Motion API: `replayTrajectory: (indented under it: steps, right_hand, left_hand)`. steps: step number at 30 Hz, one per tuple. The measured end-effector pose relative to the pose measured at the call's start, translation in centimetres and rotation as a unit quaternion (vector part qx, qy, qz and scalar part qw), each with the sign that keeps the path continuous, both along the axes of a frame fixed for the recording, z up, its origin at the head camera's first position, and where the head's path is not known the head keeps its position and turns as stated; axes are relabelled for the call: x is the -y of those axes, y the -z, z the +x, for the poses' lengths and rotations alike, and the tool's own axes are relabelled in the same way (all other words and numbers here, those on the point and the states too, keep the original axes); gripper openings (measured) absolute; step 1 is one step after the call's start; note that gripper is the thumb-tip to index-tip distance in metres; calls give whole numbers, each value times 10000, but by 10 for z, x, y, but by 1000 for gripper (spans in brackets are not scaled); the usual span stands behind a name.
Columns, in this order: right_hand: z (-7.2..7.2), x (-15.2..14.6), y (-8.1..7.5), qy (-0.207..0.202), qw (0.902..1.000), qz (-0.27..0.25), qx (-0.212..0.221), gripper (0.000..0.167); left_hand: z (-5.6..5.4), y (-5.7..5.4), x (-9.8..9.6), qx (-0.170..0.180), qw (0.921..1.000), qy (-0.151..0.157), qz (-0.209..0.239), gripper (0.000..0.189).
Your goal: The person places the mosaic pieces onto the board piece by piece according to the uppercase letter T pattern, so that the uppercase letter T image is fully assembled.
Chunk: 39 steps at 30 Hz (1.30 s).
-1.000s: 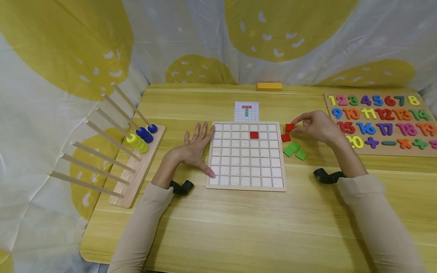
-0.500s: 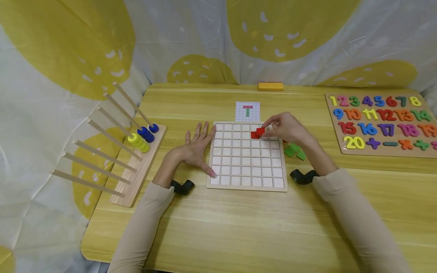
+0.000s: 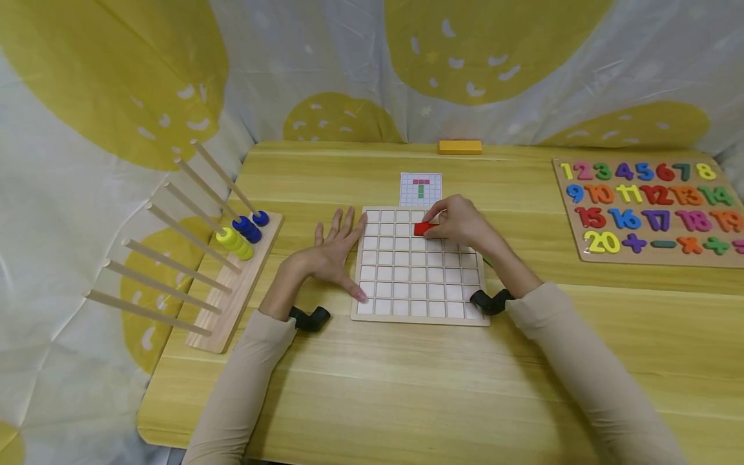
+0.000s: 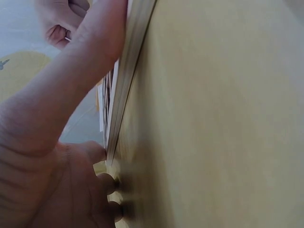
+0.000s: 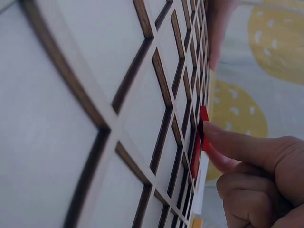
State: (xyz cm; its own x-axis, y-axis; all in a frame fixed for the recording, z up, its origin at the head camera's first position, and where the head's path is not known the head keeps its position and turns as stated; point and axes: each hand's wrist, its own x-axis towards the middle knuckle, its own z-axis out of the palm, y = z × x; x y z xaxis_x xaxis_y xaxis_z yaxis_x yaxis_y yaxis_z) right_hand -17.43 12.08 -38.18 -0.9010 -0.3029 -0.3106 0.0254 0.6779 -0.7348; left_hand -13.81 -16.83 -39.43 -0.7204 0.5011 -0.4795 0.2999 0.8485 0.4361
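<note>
"White curtain (image 3: 325, 71) with yellow blobs backs a wood-grain surface (image 3: 349, 387) on my feed. Status on the work?"

"Gridded board (image 3: 418, 320) sits mid-surface, set back from the near edge. I see the right hand (image 3: 462, 223) over its far rows, thumb and forefinger pinching a red tile (image 5: 204, 114)."

"Seated?"

"I read it as tilted in the right-wrist view. Second red tile (image 5: 195, 159) lies in the grid right by it. Can't tell whether the two touch."

"Left hand (image 3: 331, 258)?"

"Grasping nothing — fingers spread at the board's left edge, thumb resting on the board close to its near-left corner."

"Rest of the surface?"

"Card (image 3: 421, 189) just past the board's far edge, printed with a red-and-green T. Orange block (image 3: 460, 147) on the surface's far edge. Peg rack (image 3: 239, 284) along the left edge, blue rings (image 3: 250, 234) and yellow rings (image 3: 237, 245) on it. Number board (image 3: 662, 244) toward the far right corner. Green sliver (image 3: 487, 261) at the board's right edge, by the right wrist; too little shows for me to name it."

"Wearables?"

"Black mount (image 3: 310, 320) at each wrist, beige sleeves (image 3: 247, 374)."
</note>
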Motion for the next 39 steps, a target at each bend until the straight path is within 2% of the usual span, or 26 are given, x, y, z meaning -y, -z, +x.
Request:
replayTrajectory:
  steps: [7, 20, 39]
  right_hand:
    - [1, 8, -2, 24, 9999, 167, 6, 27]
    - [1, 8, 0, -68, 9990, 275, -349, 26]
    - [0, 4, 4, 373, 9992, -18, -164, 26]
  left_hand:
    - [0, 1, 0, -7, 10000, -6, 13, 159]
    - [1, 0, 0, -31, 10000, -4, 24, 159]
    - [1, -1, -1, -9, 10000, -18, 30, 160]
